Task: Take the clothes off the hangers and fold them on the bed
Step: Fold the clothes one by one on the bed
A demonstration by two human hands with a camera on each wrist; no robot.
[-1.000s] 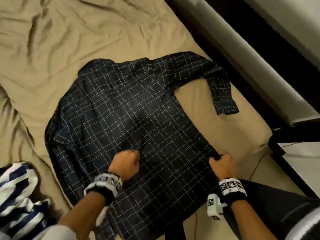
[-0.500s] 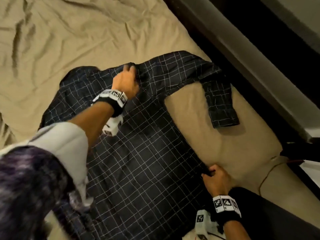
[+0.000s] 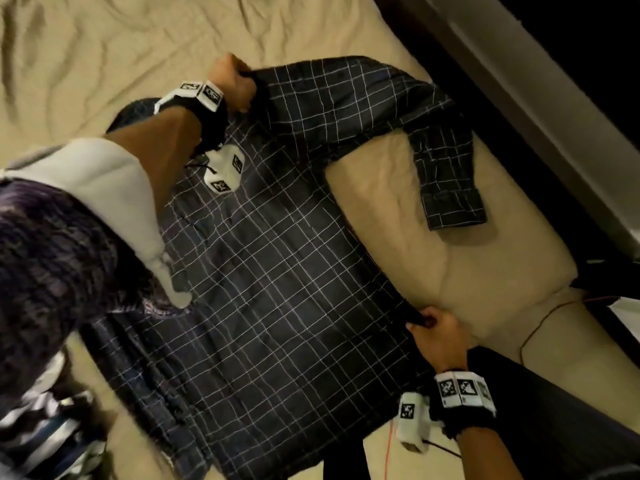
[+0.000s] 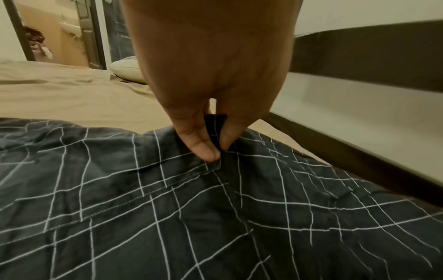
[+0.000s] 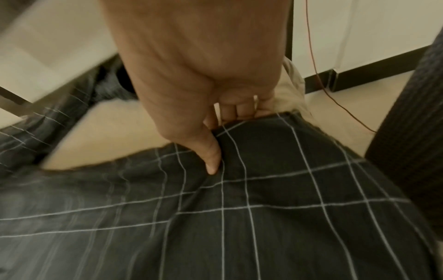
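My own forearm and sleeve [image 3: 104, 188] hide the shirt [image 3: 277, 271]'s left shoulder and collar, and its hem runs off the head view's bottom edge. My right hand [image 3: 437, 336]'s fingers [image 5: 242, 109] curl out of sight under the cloth, and the striped garment [image 3: 45, 434] at the corner is blurred.

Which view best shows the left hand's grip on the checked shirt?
Left wrist: the left hand pinches a fold of the checked shirt between fingertips. Head view shows the fist from behind; right wrist view doesn't show it.
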